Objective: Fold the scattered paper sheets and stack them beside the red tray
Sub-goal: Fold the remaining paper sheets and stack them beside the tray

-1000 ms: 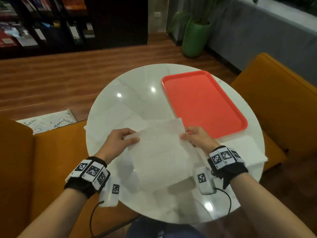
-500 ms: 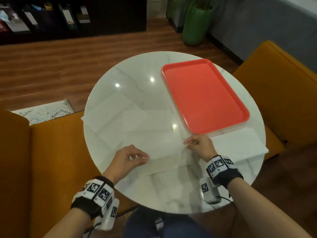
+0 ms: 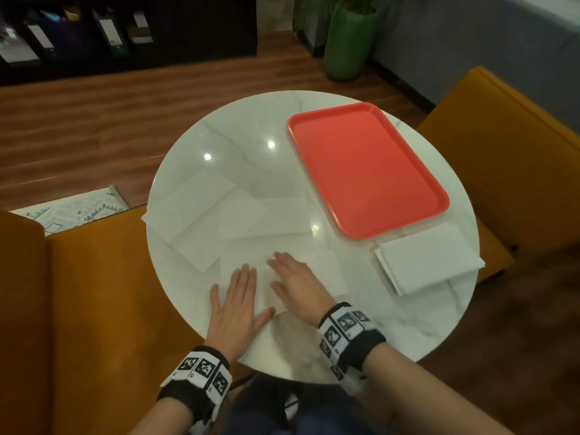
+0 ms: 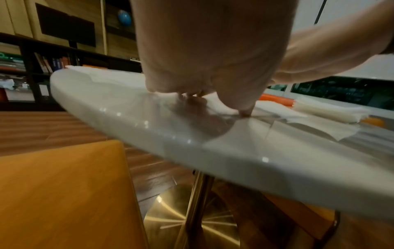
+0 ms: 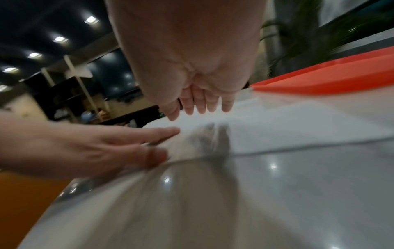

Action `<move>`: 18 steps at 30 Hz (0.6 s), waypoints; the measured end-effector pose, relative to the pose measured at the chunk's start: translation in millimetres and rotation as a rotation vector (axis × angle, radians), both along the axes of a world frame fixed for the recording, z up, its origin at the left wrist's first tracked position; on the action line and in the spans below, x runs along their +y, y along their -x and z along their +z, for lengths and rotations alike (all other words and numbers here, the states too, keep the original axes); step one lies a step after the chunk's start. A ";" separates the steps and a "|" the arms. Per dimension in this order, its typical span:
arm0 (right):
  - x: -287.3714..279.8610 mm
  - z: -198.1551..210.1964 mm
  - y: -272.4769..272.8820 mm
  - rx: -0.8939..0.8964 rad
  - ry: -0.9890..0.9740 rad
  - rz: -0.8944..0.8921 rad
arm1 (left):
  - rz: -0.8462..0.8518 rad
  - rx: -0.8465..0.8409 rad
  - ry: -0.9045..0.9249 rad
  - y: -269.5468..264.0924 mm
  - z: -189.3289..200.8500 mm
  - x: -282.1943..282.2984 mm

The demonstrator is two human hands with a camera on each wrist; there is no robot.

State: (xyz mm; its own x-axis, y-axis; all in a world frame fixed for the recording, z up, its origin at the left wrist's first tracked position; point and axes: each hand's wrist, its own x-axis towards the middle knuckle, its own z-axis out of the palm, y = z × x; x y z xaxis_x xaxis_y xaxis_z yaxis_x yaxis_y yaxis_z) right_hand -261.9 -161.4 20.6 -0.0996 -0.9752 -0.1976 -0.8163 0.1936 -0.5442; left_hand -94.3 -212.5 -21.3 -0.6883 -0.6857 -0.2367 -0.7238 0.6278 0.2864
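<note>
A folded white paper sheet (image 3: 326,271) lies flat near the front of the round marble table (image 3: 251,127). My left hand (image 3: 238,293) presses on its left part with straight fingers. My right hand (image 3: 295,277) lies flat on the middle of the sheet beside it. Both palms face down; neither hand holds anything. More loose white sheets (image 3: 201,215) lie spread on the left half of the table. A stack of folded sheets (image 3: 430,262) sits just in front of the red tray (image 3: 367,167). In the right wrist view the fingers (image 5: 204,104) rest on the sheet (image 5: 287,124).
Orange chairs stand at the left (image 3: 78,309) and right (image 3: 518,152) of the table. A green plant pot (image 3: 348,42) and dark shelves stand on the wooden floor beyond. A printed paper (image 3: 75,208) lies on the floor at left.
The sheet, held up by its corners a second ago, was brought down and folded onto the table. Both hands let go of its corners and now press flat on it.
</note>
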 end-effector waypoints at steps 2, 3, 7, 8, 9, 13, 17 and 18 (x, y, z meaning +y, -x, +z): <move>-3.9 -8.4 -18.8 0.039 -0.116 0.102 | -0.026 -0.084 -0.002 -1.7 -6.7 0.3; -3.3 -13.2 -21.4 0.062 -0.155 0.118 | -0.027 -0.097 0.008 -2.5 -9.4 0.3; 12.5 -25.8 1.9 0.185 -0.188 0.089 | -0.026 -0.082 0.034 -4.1 -12.3 0.4; 17.7 -27.0 12.4 0.189 -0.196 0.046 | -0.022 -0.085 0.035 -3.8 -11.9 0.5; 23.2 -27.1 23.8 0.178 -0.203 -0.013 | -0.019 -0.090 0.040 -3.5 -12.1 0.9; 40.1 -27.8 64.6 0.180 -0.220 -0.242 | -0.035 -0.080 0.048 -4.2 -15.8 0.0; 29.7 -17.2 71.1 0.277 -0.134 -0.293 | -0.036 -0.050 0.061 -4.2 -18.0 -0.7; 23.7 -14.3 70.1 0.258 -0.117 -0.329 | -0.040 -0.045 0.062 -4.0 -18.1 -0.6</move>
